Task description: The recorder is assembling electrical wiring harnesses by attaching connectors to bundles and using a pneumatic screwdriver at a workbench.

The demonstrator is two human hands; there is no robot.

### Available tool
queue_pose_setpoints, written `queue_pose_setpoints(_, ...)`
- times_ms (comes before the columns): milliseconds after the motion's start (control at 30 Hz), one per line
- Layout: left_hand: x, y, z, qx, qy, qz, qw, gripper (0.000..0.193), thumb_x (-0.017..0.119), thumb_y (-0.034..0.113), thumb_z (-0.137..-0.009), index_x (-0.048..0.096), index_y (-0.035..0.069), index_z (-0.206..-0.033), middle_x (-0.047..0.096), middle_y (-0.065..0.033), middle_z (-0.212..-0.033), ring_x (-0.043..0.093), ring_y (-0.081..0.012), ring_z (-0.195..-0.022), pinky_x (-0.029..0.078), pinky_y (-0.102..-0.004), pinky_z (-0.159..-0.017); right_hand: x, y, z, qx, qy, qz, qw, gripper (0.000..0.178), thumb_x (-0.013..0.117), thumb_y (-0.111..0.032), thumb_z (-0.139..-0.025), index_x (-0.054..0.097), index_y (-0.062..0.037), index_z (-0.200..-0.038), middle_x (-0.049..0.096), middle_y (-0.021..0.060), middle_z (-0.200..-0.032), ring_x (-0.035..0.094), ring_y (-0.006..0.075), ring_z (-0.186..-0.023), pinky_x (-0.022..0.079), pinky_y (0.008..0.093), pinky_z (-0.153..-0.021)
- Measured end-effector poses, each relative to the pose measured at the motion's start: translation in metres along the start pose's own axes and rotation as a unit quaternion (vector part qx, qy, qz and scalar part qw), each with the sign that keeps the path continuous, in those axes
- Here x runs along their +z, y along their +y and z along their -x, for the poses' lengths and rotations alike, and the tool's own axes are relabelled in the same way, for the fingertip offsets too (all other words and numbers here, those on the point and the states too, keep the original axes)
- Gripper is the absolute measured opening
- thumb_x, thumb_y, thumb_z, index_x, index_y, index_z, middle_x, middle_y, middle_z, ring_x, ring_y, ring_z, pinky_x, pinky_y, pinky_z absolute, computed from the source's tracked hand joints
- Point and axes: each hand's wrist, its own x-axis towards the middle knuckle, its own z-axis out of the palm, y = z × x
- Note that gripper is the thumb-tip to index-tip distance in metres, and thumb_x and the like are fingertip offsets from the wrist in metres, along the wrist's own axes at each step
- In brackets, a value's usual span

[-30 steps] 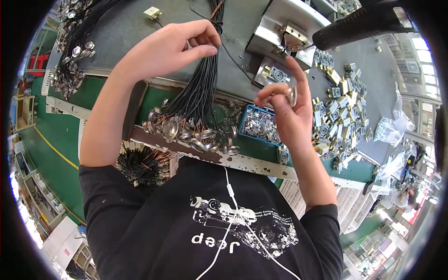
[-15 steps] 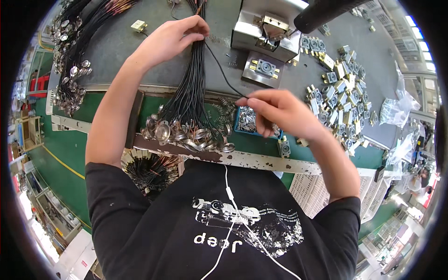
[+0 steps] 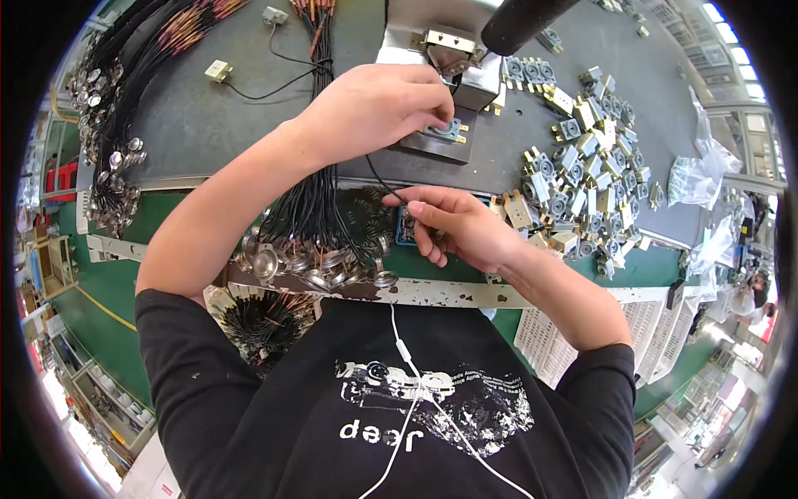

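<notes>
My left hand [image 3: 386,108] reaches over the metal fixture block [image 3: 436,148], its fingertips pinched together at a grey socket piece with brass tabs [image 3: 453,130]. What sits between those fingertips is hidden. A thin black wire [image 3: 381,176] runs from beneath my left hand down to my right hand [image 3: 457,223], whose thumb and forefinger pinch it. Under my left forearm lies a thick bundle of black wires [image 3: 320,204], with round metal caps [image 3: 320,264] at its near end and copper-coloured tips [image 3: 314,12] at its far end.
A metal press [image 3: 449,50] stands beyond my left hand, a black cylinder [image 3: 519,25] above it. Many socket pieces [image 3: 594,158] are heaped to the right. Behind my right hand is a blue tray [image 3: 406,226]. Two wired pieces, one a cream block [image 3: 219,71], lie at the back left.
My left hand has moved right, from the wire bundle to the socket piece on the fixture block. My right hand, still pinching the wire, has shifted left and nearer to me.
</notes>
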Motion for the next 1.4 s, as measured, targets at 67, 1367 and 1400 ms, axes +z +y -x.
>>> queue_pose_setpoints(67,0.005,0.001,-0.005,0.013,0.002,-0.020,1.000,0.010,0.068,0.014,-0.090,0.068,0.008,-0.098,0.071,-0.0062,-0.093,0.069,-0.0282,-0.088,0.055,-0.0397,-0.076,-0.001,0.002,0.000,-0.014,-0.001,-0.017,1.000,0.038,0.048,-0.023,-0.112,0.054,-0.0035,-0.144,0.063,0.0018,-0.073,0.056,0.0084,-0.060,0.048,0.0225,-0.057)
queue_pose_setpoints(1367,-0.033,0.017,0.036,0.013,-0.088,-0.058,0.994,0.019,0.066,0.012,-0.092,0.069,0.008,-0.111,0.068,-0.0095,-0.090,0.066,-0.0312,-0.088,0.053,-0.0419,-0.079,-0.013,-0.036,0.023,-0.273,0.249,0.369,0.853,0.028,0.066,-0.007,-0.100,0.060,0.0004,-0.127,0.073,0.0062,-0.102,0.067,0.0092,-0.092,0.052,0.0250,-0.086)
queue_pose_setpoints(1400,-0.036,0.016,0.035,-0.005,-0.092,-0.044,0.995,0.017,0.064,0.014,-0.094,0.069,0.006,-0.109,0.069,-0.0125,-0.090,0.067,-0.0336,-0.089,0.053,-0.0434,-0.079,-0.012,-0.034,0.022,-0.282,0.251,0.343,0.860,0.030,0.065,-0.008,-0.102,0.060,0.0006,-0.130,0.074,0.0076,-0.105,0.068,0.0100,-0.095,0.053,0.0255,-0.088)
